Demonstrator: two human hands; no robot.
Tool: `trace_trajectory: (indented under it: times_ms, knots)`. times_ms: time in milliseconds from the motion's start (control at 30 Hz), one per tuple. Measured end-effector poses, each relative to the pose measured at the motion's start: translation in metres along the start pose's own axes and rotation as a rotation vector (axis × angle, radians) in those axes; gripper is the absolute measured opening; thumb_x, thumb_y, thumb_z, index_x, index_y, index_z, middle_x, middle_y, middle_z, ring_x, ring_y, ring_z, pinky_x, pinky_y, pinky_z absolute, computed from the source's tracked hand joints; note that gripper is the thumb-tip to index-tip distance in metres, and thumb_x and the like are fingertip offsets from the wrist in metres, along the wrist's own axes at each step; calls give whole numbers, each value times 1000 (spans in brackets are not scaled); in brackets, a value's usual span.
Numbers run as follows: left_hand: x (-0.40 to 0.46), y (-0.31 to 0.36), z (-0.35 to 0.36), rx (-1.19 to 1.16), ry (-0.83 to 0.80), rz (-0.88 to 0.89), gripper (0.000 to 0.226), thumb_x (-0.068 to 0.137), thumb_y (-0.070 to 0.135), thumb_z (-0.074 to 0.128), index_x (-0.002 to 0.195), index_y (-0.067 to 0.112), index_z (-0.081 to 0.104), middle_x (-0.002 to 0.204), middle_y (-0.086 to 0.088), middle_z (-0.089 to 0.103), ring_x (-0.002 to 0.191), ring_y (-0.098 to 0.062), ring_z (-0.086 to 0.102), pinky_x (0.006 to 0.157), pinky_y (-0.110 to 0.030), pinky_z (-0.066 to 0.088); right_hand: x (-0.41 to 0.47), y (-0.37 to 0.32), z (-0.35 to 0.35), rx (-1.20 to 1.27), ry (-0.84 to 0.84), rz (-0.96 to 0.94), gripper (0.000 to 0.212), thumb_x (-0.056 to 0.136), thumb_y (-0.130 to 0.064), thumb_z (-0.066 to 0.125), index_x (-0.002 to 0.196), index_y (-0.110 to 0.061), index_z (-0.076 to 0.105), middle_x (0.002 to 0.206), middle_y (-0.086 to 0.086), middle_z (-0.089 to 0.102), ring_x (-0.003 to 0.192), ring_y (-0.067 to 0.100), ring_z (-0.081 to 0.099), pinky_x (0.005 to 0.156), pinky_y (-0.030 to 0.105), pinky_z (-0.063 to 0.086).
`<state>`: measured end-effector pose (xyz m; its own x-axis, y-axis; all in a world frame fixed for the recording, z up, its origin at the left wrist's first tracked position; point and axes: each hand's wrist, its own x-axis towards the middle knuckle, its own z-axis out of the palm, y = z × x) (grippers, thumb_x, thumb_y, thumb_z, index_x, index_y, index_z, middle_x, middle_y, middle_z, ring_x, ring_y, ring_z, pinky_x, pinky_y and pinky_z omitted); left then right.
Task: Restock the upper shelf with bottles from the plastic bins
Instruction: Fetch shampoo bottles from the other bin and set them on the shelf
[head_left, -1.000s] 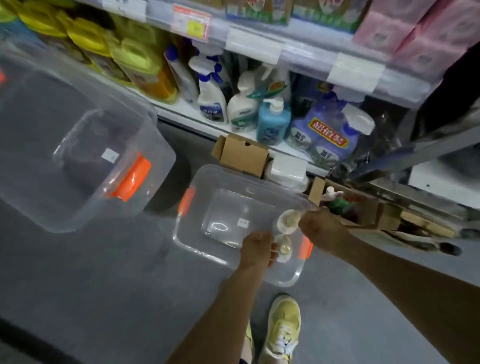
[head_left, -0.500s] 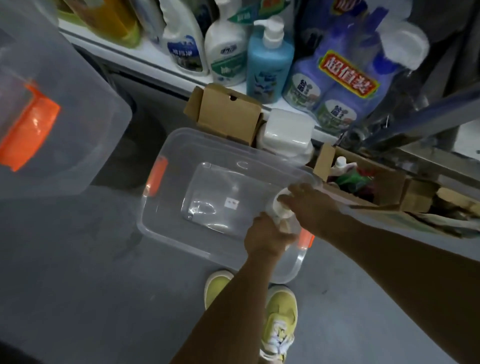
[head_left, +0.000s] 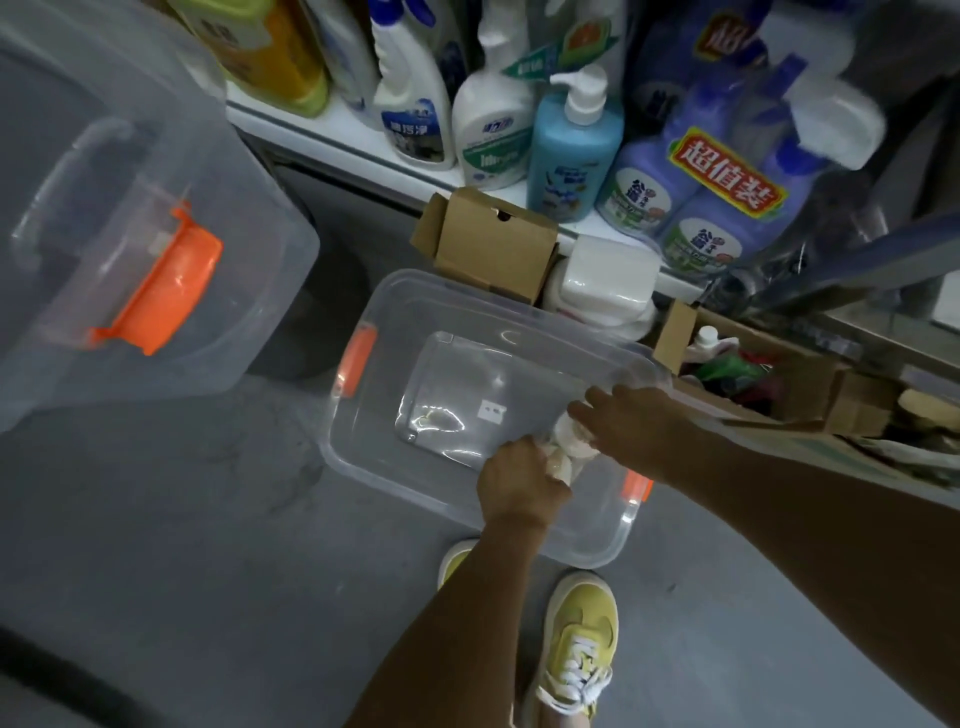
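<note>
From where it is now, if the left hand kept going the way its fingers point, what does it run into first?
The left hand points up and right, at the small pale bottles in the clear bin. Its fingers already seem to touch the nearer one, so it meets that first. Just beyond lies the right hand.

You're reaching into a clear plastic bin (head_left: 395, 415), smooth and glossy, glare showing on its base; its latches (head_left: 356, 358) are looking like opaque orange plastic. A second bin (head_left: 156, 270) at left is looking cloudier, same glossy orange latch. The small bottles (head_left: 569, 441) under your hands are reading as pale, slightly shiny plastic. Boxes (head_left: 493, 244) behind are showing matt brown cardboard. Shelf bottles (head_left: 571, 150) are showing glossy plastic with printed labels. The floor (head_left: 182, 545) is looking matt grey, faintly scuffed. Your shoe (head_left: 576, 644) is showing yellow fabric with white laces.
</note>
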<state>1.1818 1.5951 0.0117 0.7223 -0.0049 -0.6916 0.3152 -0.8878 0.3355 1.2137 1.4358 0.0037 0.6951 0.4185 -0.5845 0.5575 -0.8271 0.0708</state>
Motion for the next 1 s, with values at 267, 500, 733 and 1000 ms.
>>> trace_trajectory:
  times_ms: [267, 500, 733, 1000]
  knots:
    - [-35, 12, -80, 94, 17, 85, 26, 75, 26, 72, 101, 21, 71, 109, -1, 70, 106, -23, 65, 85, -31, 53, -39, 1, -87, 15, 18, 12, 28, 79, -44, 72, 95, -22, 67, 78, -1, 66, 63, 22, 67, 51, 25, 30]
    - [-83, 31, -156, 173, 58, 205, 24, 73, 32, 74, 95, 24, 71, 101, 3, 72, 99, -21, 66, 82, -30, 53, -83, 1, -159, 36, 149, 99, 30, 92, -42, 56, 113, -20, 59, 113, 2, 56, 107, 23, 56, 61, 32, 34]
    - [-146, 62, -260, 256, 141, 340, 26, 70, 34, 75, 96, 29, 74, 98, 9, 72, 96, -15, 66, 75, -23, 44, -145, 12, -262, 240, 234, 98, 36, 96, -44, 48, 124, -22, 49, 122, 2, 56, 113, 24, 56, 73, 34, 42]
    - [-228, 100, -367, 141, 103, 441, 24, 66, 30, 82, 84, 25, 66, 89, 5, 70, 88, -20, 66, 79, -36, 56, -218, 23, -383, 311, 304, 61, 27, 96, -38, 50, 110, -15, 45, 104, 8, 62, 96, 35, 60, 71, 38, 41]
